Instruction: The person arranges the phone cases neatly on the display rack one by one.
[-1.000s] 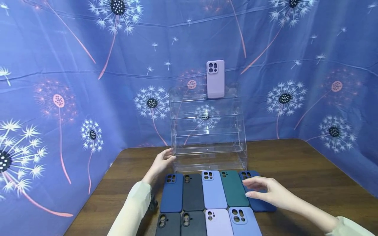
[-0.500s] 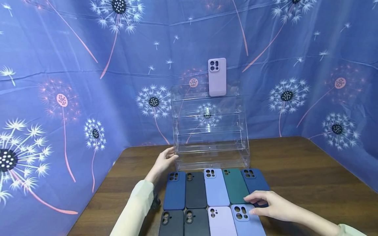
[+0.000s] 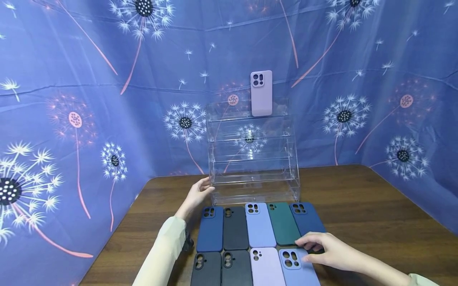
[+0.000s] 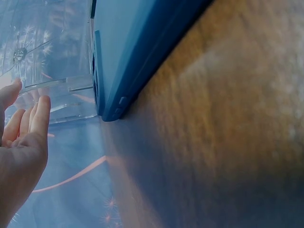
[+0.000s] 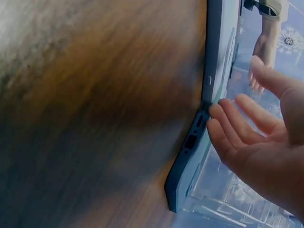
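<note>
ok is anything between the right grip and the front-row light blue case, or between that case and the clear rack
Nothing visible stands between the right grip and the front-row light blue case. Toward the clear rack, the green case and the rightmost dark blue case lie flat in between.

Right hand (image 3: 330,250) now at front-right case (image 3: 303,275)

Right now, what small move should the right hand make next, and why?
Probably close thumb and fingers on the front light blue case. The right hand is at its far right corner, thumb over it and fingertips apart from the thumb. The left hand is at the side of the stand, whose top tier bears just one lilac case.
</note>
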Motion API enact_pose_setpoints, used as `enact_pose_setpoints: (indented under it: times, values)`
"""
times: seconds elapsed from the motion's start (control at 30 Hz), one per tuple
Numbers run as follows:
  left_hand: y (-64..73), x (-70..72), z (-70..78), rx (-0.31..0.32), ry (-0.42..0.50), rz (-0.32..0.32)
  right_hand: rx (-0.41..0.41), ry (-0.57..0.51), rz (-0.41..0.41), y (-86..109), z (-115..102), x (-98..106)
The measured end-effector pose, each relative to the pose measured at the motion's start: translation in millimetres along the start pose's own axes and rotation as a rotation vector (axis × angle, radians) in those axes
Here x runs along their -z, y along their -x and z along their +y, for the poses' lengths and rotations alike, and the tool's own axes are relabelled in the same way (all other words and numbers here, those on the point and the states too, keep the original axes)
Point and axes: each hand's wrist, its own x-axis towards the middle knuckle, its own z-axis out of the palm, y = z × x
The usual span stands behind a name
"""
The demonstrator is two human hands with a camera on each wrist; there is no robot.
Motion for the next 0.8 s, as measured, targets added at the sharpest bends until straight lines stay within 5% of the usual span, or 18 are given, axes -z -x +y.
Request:
enact_pose_setpoints:
  times: [0.47,0.7,0.8]
  values:
    - [0.7,3.7,3.8,0.008,-0.040,-0.067,-0.107,0.131,-0.004,3.6,-7.0,-7.1]
    - [6.0,1.8,-1.2,-0.101,0.036,-0.069,-0.128,0.154,-0.013,7.4,-8.7,-8.6]
    - [8.7,1.6,-2.6,-0.102,0.045,-0.066,-0.136,0.154,-0.012,8.3,-9.7,-10.5]
